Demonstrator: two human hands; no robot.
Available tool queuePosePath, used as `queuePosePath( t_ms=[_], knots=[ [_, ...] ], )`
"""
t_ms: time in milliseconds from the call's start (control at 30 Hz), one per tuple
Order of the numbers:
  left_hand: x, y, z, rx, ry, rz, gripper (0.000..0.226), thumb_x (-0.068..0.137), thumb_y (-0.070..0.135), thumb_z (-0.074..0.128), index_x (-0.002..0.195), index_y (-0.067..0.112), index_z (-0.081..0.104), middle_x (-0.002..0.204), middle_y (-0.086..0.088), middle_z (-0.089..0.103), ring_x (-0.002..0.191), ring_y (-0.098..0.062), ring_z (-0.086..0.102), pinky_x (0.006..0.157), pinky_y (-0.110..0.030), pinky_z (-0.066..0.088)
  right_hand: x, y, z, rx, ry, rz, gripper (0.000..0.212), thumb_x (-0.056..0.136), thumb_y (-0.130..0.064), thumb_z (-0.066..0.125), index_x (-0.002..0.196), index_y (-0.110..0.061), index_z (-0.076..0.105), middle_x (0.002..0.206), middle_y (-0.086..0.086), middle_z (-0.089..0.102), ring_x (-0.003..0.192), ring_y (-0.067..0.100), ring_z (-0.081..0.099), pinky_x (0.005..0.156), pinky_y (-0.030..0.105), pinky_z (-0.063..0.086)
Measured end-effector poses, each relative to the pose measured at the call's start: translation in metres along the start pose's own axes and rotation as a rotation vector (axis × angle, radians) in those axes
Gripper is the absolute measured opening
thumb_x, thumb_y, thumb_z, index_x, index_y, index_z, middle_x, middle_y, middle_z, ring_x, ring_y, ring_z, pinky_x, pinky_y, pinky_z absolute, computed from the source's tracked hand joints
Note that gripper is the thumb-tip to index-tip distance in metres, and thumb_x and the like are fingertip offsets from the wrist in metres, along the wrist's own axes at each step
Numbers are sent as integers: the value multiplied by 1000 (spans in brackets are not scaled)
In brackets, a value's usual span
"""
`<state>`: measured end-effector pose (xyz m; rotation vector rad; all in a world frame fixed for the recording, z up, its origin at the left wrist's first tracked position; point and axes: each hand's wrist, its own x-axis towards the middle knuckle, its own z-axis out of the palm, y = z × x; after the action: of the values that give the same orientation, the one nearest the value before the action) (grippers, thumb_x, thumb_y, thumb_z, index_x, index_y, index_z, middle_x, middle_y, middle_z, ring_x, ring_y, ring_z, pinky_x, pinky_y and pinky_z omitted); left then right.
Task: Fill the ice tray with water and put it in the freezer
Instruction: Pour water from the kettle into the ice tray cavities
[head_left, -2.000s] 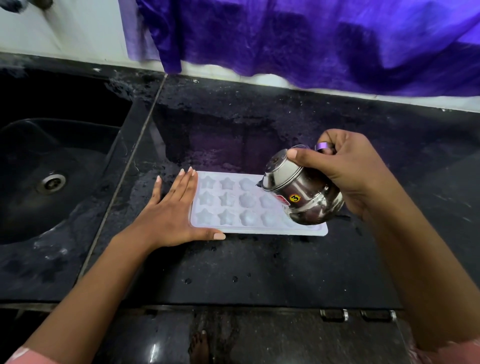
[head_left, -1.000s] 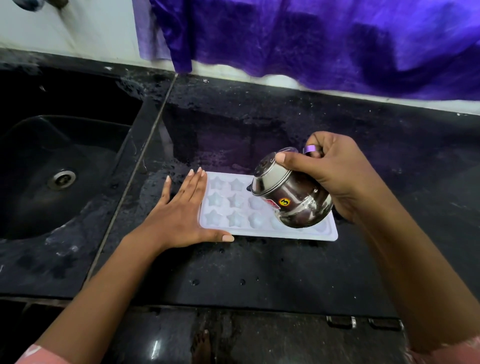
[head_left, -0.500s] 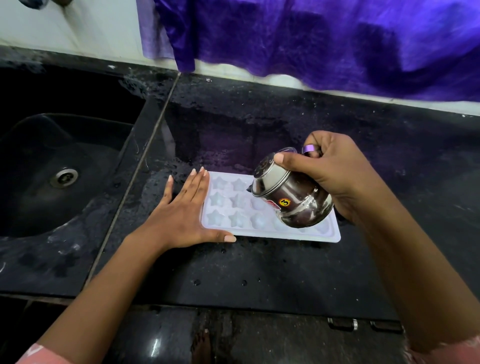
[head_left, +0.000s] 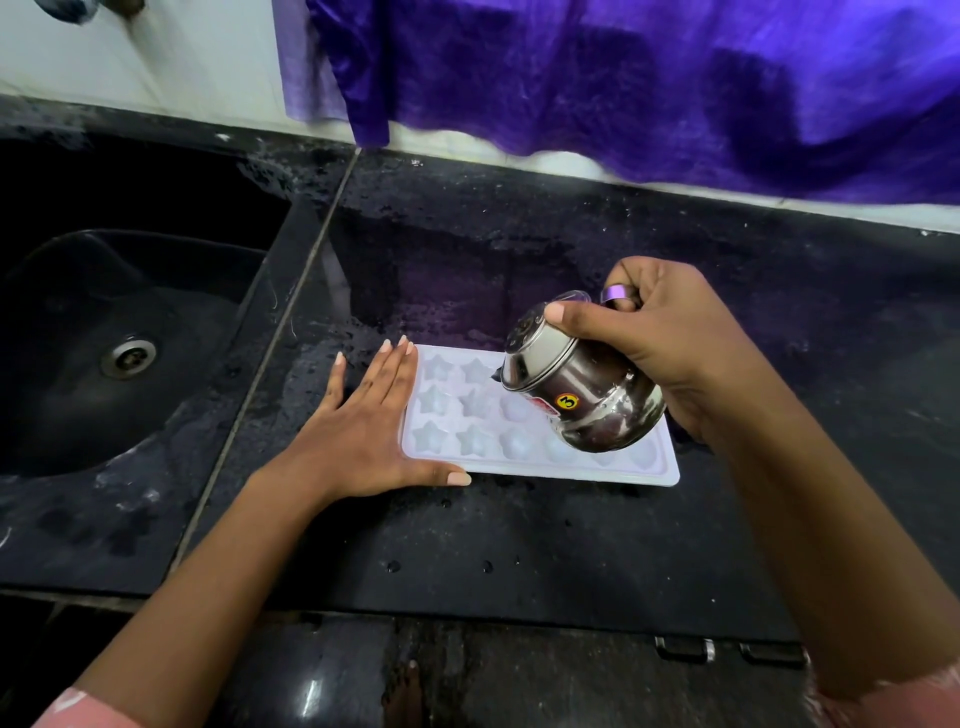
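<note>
Our left hand (head_left: 363, 431) lies flat, fingers straight, bracing the white ice tray (head_left: 571, 475) just to its right on the wet counter (head_left: 519, 545). Our right hand (head_left: 670, 343) grips a tilted steel kettle (head_left: 582, 389) above it. Tipped too sharply, water may overshoot the star moulds.

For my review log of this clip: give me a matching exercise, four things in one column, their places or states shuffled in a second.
Things: 1 left hand; 2 steel pot; 3 sink; 4 purple cloth.
States: A hangs along the back wall; B tilted above the ice tray, gripped by the right hand; C flat on the counter at the tray's sink-side end; D sunk in the counter.
Pairs: 1-C, 2-B, 3-D, 4-A.
</note>
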<state>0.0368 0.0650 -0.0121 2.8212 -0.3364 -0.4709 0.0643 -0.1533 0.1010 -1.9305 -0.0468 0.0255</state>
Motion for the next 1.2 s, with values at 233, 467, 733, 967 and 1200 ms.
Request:
queuePosePath(
  t_ms=[233, 467, 733, 967, 1200],
  knots=[
    [0, 0, 1, -7, -2, 1, 133, 44, 97, 21, 137, 18, -33, 144, 10, -37, 128, 0, -39, 108, -41, -26, 0, 0, -1, -21, -5, -2, 48, 68, -17, 78, 56, -18, 32, 52, -5, 33, 48, 9, 33, 49, 26, 32],
    [-1, -1, 0, 2, -3, -2, 130, 44, 98, 20, 131, 20, -37, 143, 10, -39, 128, -1, -40, 106, -40, -28, 0, 1, -2, -19, -1, -12, 48, 68, -16, 78, 56, -18, 32, 49, -8, 33, 45, 7, 33, 48, 24, 33],
    [0, 0, 0, 6, -3, -4, 135, 42, 98, 18, 137, 18, -33, 145, 9, -37, 129, -1, -39, 108, -42, -26, 1, 0, -2, -16, 4, -21, 49, 67, -17, 79, 56, -18, 31, 51, -6, 33, 48, 9, 32, 50, 27, 32],
    [0, 0, 0, 7, -3, -2, 134, 42, 98, 18, 136, 18, -33, 146, 8, -36, 129, -1, -39, 109, -43, -25, 1, 0, -3, 26, 5, -12, 48, 67, -17, 78, 55, -18, 31, 49, -8, 32, 48, 8, 32, 51, 27, 32],
    [-1, 0, -1, -3, -2, -4, 135, 43, 98, 19, 139, 18, -31, 145, 10, -36, 128, 0, -39, 108, -41, -26, 0, 6, -3, 242, -16, 59, 48, 71, -10, 75, 55, -19, 31, 40, -13, 35, 42, 5, 37, 52, 28, 38]
  ],
)
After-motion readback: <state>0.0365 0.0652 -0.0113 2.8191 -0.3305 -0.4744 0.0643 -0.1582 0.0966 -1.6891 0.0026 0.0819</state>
